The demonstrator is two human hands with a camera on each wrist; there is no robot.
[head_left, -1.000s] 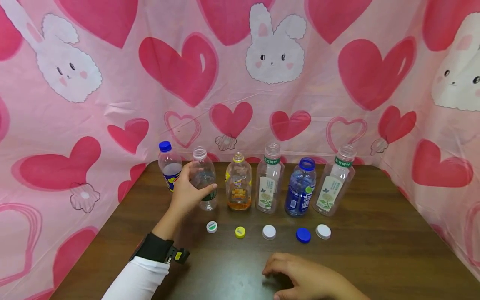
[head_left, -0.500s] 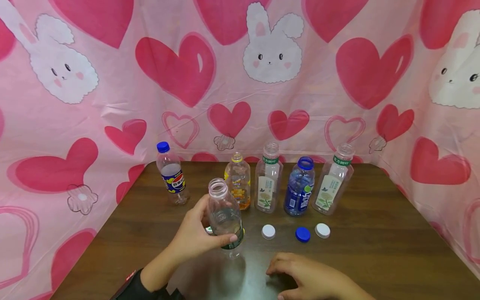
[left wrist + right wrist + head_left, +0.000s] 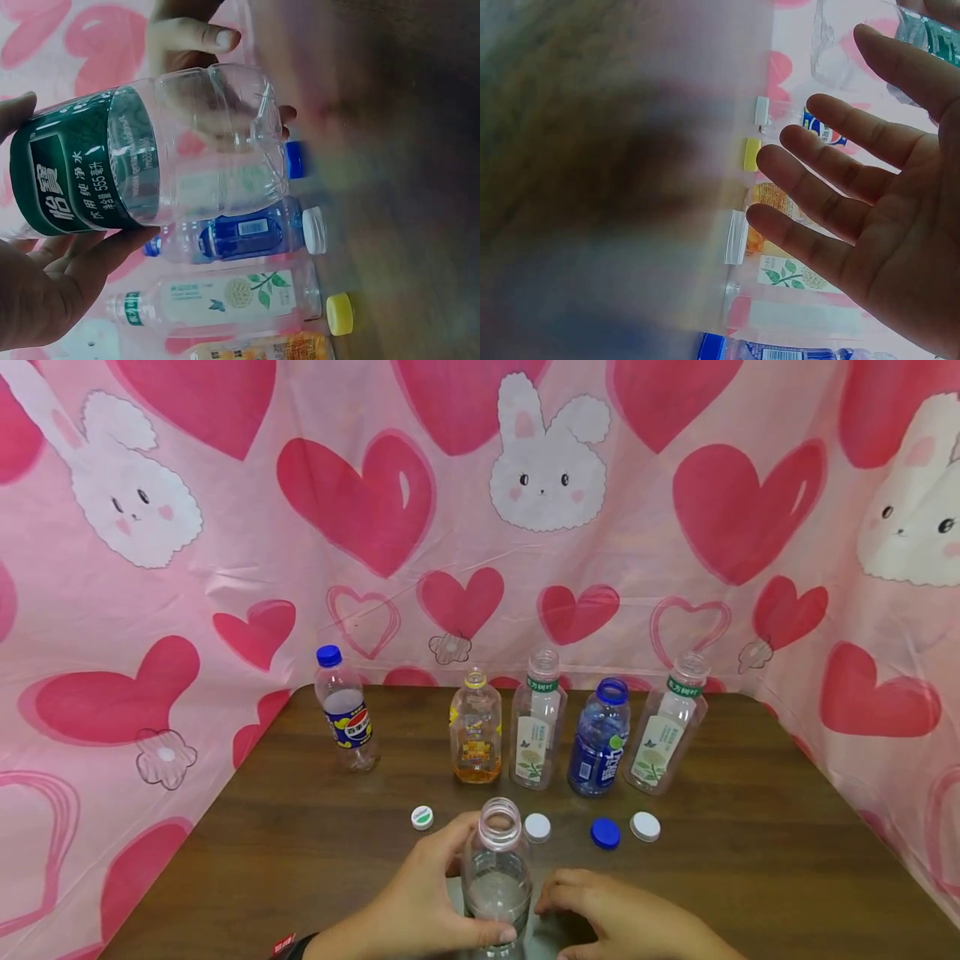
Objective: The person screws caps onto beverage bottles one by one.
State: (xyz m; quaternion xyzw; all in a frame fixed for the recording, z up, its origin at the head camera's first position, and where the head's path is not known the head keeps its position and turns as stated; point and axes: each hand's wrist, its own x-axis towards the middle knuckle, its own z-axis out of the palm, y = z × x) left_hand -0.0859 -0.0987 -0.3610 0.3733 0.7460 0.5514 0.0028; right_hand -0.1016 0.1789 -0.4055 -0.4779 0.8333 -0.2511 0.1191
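Note:
My left hand [image 3: 423, 893] grips a clear, uncapped water bottle [image 3: 498, 881] round its body, upright near the front of the table. The bottle's green label [image 3: 71, 161] shows in the left wrist view, with the thumb on one side and fingers on the other. Just right of the bottle, my right hand [image 3: 622, 914] hovers low with nothing in it. In the right wrist view its fingers [image 3: 802, 180] are spread and loosely straight. A white cap with a green mark [image 3: 422, 817] lies beyond the left hand. The yellow cap [image 3: 340, 313] is hidden behind the bottle in the head view.
At the back stand a blue-capped cola bottle [image 3: 348, 722], an open juice bottle [image 3: 476, 739], two tall open bottles [image 3: 535, 739] with green neck bands, and an open blue bottle [image 3: 600, 747]. Before them lie a white cap [image 3: 537, 828], a blue cap [image 3: 605, 833] and another white cap [image 3: 646, 827].
My left hand has lifted the water bottle out of the back row and brought it forward and right, beside my right hand. The right hand has barely moved.

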